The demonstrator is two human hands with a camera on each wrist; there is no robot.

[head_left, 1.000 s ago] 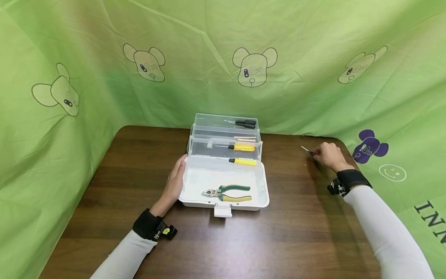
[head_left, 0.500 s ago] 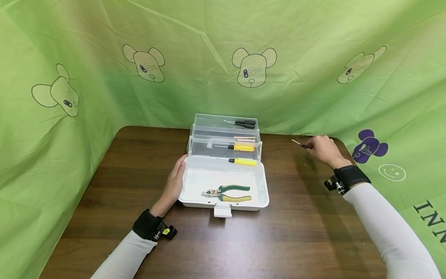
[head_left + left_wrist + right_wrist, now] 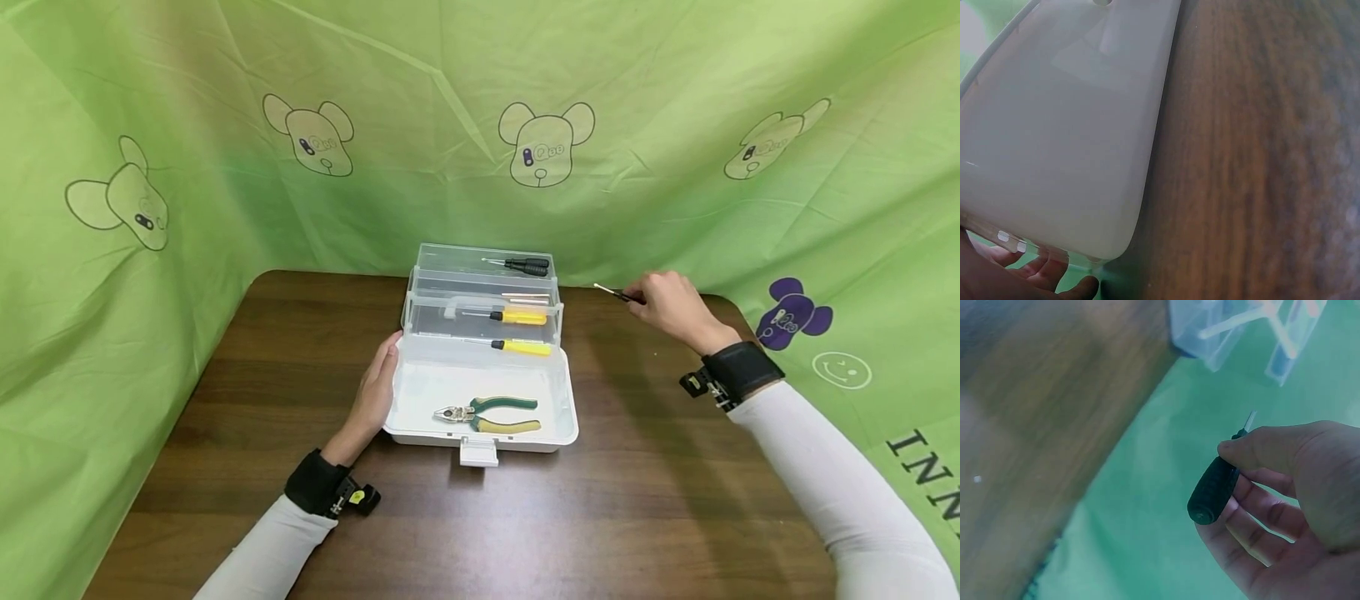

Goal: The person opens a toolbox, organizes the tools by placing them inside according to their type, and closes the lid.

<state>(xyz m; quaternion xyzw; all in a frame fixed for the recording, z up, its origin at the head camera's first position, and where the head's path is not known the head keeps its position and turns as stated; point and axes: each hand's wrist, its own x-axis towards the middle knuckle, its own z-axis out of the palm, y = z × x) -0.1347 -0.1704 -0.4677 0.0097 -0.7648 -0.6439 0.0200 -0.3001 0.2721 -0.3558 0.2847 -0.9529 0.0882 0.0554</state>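
Note:
A white toolbox (image 3: pixel 412 367) stands open on the table with its clear tiered trays raised at the back. My left hand (image 3: pixel 374 392) holds its left side by the rear corner; the left wrist view shows the fingers curled at the far edge of the white toolbox wall (image 3: pixel 1072 137). My right hand (image 3: pixel 672 308) is raised right of the trays and pinches a small screwdriver (image 3: pixel 617 292). In the right wrist view, the thumb and fingers hold its black handle (image 3: pixel 1213 490), and the short shaft points away toward the trays.
Green-and-yellow pliers (image 3: pixel 491 415) lie in the toolbox bottom. Yellow-handled screwdrivers (image 3: pixel 519 317), black-handled screwdrivers (image 3: pixel 528 266) and thin copper-coloured rods (image 3: pixel 527 297) lie in the trays. A latch (image 3: pixel 478 452) hangs down in front. Green cloth (image 3: pixel 420 167) surrounds the wooden table (image 3: pixel 525 533).
My right hand has moved left and away from me with the screwdriver, rising nearer the trays. The left hand and toolbox have stayed in place.

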